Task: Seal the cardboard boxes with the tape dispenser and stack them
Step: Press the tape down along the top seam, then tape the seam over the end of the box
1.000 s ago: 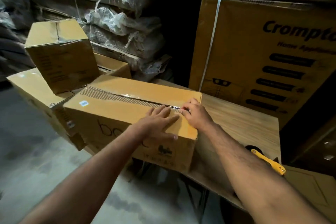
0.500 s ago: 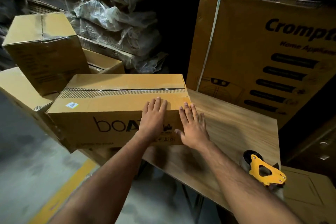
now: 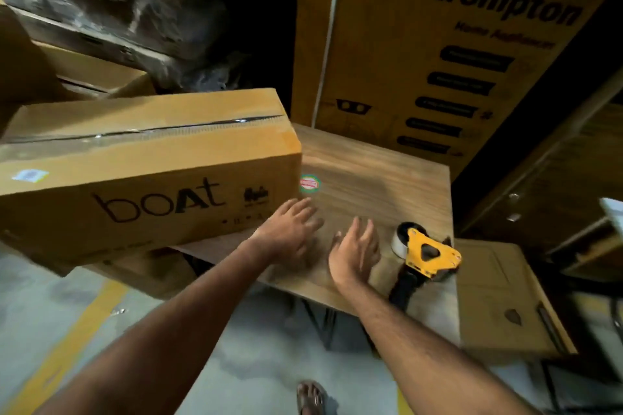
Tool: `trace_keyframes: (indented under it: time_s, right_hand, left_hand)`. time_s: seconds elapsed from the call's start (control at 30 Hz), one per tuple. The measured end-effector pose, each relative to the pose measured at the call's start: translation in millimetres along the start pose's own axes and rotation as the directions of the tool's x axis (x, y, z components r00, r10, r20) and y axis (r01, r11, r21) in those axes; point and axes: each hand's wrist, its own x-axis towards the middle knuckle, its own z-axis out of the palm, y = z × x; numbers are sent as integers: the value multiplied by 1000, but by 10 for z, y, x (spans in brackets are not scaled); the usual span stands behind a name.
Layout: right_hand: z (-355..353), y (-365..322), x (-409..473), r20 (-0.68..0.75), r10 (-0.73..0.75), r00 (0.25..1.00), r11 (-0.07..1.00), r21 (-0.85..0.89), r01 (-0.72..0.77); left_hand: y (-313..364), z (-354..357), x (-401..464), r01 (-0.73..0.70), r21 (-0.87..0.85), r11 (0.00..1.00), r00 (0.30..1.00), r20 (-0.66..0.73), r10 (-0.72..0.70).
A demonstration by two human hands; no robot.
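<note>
Moved: your hands are off the box (image 3: 145,178) now.
Left hand (image 3: 290,232): empty, fingers spread (blurred).
Right hand (image 3: 354,253): empty, open, near dispenser (image 3: 426,253).

taped box (image 3: 145,172) overhangs table (image 3: 381,178) | both hands – left hand (image 3: 291,229), right hand (image 3: 354,254) – open beside it

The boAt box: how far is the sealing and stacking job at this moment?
Done: the boAt box has tape along its top seam. In hand: nothing; the left hand and the right hand are open over the wooden table, and the yellow tape dispenser lies unused beside them. Left: the box hangs partly off the table edge and is not yet stacked.
</note>
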Motion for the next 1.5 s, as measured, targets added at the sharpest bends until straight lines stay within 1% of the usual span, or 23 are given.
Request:
trace_keyframes:
  time_s: [0.03, 0.07, 0.1, 0.17, 0.23, 0.27, 0.33, 0.4, 0.47, 0.5, 0.53, 0.6, 0.67, 0.7, 0.77, 0.8, 0.87, 0.93, 0.97, 1.07, 1.13, 1.3, 1.5]
  right_hand:
    - [2, 195, -41, -29, 145, 989, 989, -8, -145]
    - [-4, 372, -68, -41, 279, 959, 960, -6, -280]
    - [-20, 522, -78, -46, 412, 910, 911, 11, -412]
    - [-67, 730, -95, -34, 639, 769, 769, 62, -636]
    - [-89, 860, -98, 27, 751, 659, 655, 89, -750]
    - [-94, 913, -87, 68, 774, 629, 622, 104, -776]
    - [-62, 1000, 7, 143, 774, 617, 598, 154, -786]
    - [32, 1112, 163, 234, 750, 619, 577, 225, -785]
    - [52, 1128, 314, 341, 718, 606, 519, 317, -794]
    - [34, 1100, 359, 363, 696, 619, 501, 372, -781]
    - [-25, 1028, 386, 349, 678, 648, 509, 413, -755]
    - [-177, 826, 436, 247, 607, 755, 625, 438, -646]
    - [-281, 580, 510, 179, 430, 885, 741, 490, -459]
    - [-337, 421, 544, 170, 308, 936, 755, 555, -349]
    - [-495, 66, 606, 176, 81, 981, 707, 684, -181]
    - [-594, -107, 644, 191, -18, 981, 680, 722, -128]
    - [-776, -415, 712, 236, -244, 941, 636, 771, -28]
    - [-926, -663, 751, 257, -373, 891, 668, 741, 66]
    - [-975, -762, 776, 263, -398, 879, 709, 696, 113]
    - [-1119, -990, 818, 211, -395, 894, 812, 535, 232]
    - [-1172, -1102, 828, 184, -399, 898, 836, 474, 275]
    - [-1133, -1210, 897, 283, -412, 866, 841, 485, 242]
    - [-1110, -1353, 964, 317, -437, 842, 799, 566, 202]
  left_hand:
    - [131, 49, 57, -40, -34, 999, 989, 141, 45]
    - [228, 77, 108, -46, -60, 997, 971, 232, 59]
    - [295, 88, 148, -41, -78, 996, 964, 261, 60]
    - [395, 116, 202, -35, -114, 993, 971, 231, 61]
    - [458, 149, 192, -29, -163, 986, 973, 221, 65]
    - [476, 167, 166, -26, -174, 984, 970, 233, 67]
    - [474, 183, 129, -17, -195, 981, 965, 253, 67]
    - [423, 198, 87, 9, -239, 971, 966, 253, 54]
    - [333, 175, 55, 37, -305, 952, 971, 238, 38]
    - [274, 134, 54, 59, -342, 938, 974, 225, 21]
    - [209, 63, 66, 90, -372, 924, 977, 211, -10]
    - [66, -149, 127, 148, -425, 893, 984, 151, -91]
    - [-73, -416, 214, 166, -488, 857, 985, 35, -170]
    - [-143, -567, 261, 173, -520, 836, 977, -20, -214]
    - [-282, -934, 337, 180, -604, 777, 955, -83, -285]
    - [-357, -1141, 369, 155, -626, 764, 948, -124, -294]
    - [-517, -1531, 427, 89, -607, 790, 931, -231, -282]
    - [-643, -1827, 446, 81, -566, 820, 909, -295, -294]
    - [-694, -1914, 455, 99, -549, 830, 897, -311, -313]
    - [-792, -1990, 485, 137, -544, 828, 864, -343, -369]
    - [-815, -1967, 490, 142, -564, 814, 845, -359, -396]
    - [-924, -1944, 440, 111, -679, 726, 821, -348, -452]
    - [-1051, -1951, 556, 55, -697, 715, 806, -392, -444]
